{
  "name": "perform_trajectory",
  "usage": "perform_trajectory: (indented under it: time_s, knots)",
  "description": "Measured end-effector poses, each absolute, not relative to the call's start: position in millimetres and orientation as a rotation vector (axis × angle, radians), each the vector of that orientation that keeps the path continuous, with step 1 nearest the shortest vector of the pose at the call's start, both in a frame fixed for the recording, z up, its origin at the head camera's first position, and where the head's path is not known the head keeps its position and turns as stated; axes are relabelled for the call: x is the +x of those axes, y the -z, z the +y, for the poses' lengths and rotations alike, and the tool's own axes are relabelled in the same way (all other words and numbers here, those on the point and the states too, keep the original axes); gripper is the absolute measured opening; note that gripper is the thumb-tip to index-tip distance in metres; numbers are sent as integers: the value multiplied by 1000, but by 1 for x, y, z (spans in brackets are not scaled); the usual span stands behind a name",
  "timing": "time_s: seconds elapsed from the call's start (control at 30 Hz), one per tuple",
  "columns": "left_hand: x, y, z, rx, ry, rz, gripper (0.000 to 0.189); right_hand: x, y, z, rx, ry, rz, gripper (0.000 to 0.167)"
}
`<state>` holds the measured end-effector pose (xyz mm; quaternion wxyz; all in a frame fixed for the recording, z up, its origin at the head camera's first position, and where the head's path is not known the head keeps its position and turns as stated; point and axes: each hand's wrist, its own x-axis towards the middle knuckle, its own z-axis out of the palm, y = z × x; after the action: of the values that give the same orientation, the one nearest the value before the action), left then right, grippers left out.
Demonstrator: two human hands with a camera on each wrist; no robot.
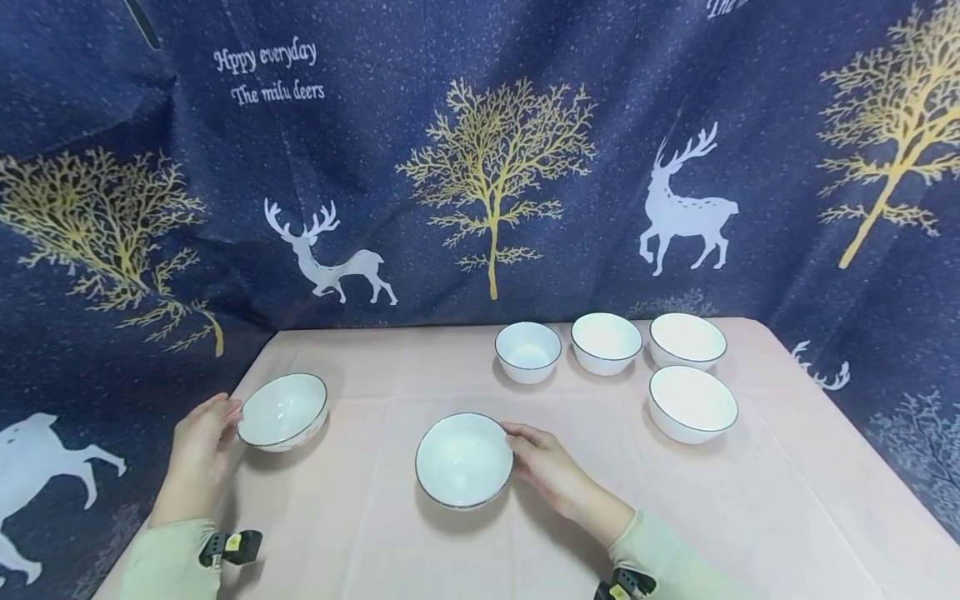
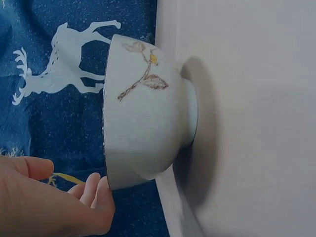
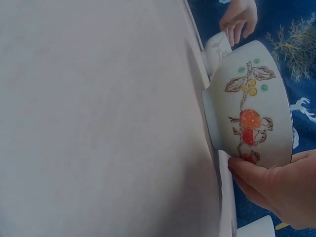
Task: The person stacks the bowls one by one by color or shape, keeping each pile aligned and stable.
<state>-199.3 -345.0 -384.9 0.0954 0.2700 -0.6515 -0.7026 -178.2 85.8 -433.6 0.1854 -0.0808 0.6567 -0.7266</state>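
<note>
On the left of the table stands a white bowl (image 1: 283, 410) with a dark rim; the left wrist view shows a brown leaf sprig on its outside. My left hand (image 1: 201, 442) is at its left side, fingertips (image 2: 101, 195) right at the rim and thumb apart from the bowl. Front and centre, my right hand (image 1: 551, 471) grips another white bowl (image 1: 465, 460) by its right side, thumb at the rim. In the right wrist view this bowl carries painted red birds, leaves and yellow berries.
Several more white bowls stand back right: a smaller bowl (image 1: 528, 352), a bowl (image 1: 606, 343) beside it, and a bowl (image 1: 687, 340) behind another bowl (image 1: 692, 404). A pale pink cloth covers the table (image 1: 360, 367). A blue deer-and-tree curtain (image 1: 450, 50) hangs behind.
</note>
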Motion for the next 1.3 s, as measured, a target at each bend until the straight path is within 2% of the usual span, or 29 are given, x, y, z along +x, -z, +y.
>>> perform_trajectory:
  time_s: [0.33, 0.7, 0.83, 1.1, 1.3]
  knots:
    - [-219, 418, -379, 851, 2159, -1859, 66, -179, 434, 85, -213, 2044, 1862, 45]
    - [-238, 461, -400, 781, 2038, -2134, 64, -180, 435, 85, -204, 2034, 1861, 46]
    - [-232, 453, -394, 771, 2032, -2196, 62, -180, 436, 86, -214, 2036, 1856, 47]
    - [-208, 415, -358, 805, 2122, -2225, 64, -180, 438, 86, -220, 2049, 1836, 47]
    - [-203, 411, -351, 808, 2259, -2111, 65, -180, 438, 86, -224, 2043, 1838, 47]
